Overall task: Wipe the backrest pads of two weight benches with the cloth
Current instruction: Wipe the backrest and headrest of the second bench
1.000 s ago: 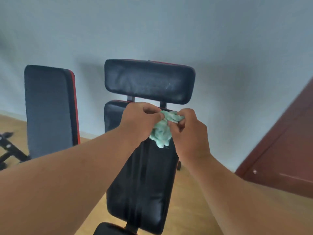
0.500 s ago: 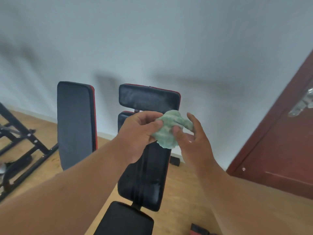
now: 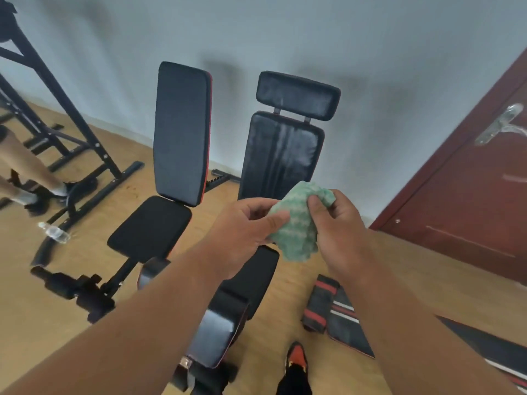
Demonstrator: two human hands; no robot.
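Both hands hold the green cloth bunched up in the air, in front of the right bench backrest and not touching it. Left hand has thumb and fingers curled on the cloth's left edge; right hand pinches its top right, fingers bent over the fabric. Looks like refolding between wipes, a guess. Progress: the right bench backrest shows pale streaks down its middle and its headrest pad has light smears, which could mean it has been wiped, or just glare; cannot say. The left bench backrest, just left of the right one, looks matte and unstreaked, so likely left to do. Hard to see: the lower end of the right backrest is hidden behind hands and cloth, its seat mostly behind the left forearm. Frame is motion-blurred. A black rack far left of the left backrest is cut off, as are another person's legs beside it. Door right of the benches is cropped.
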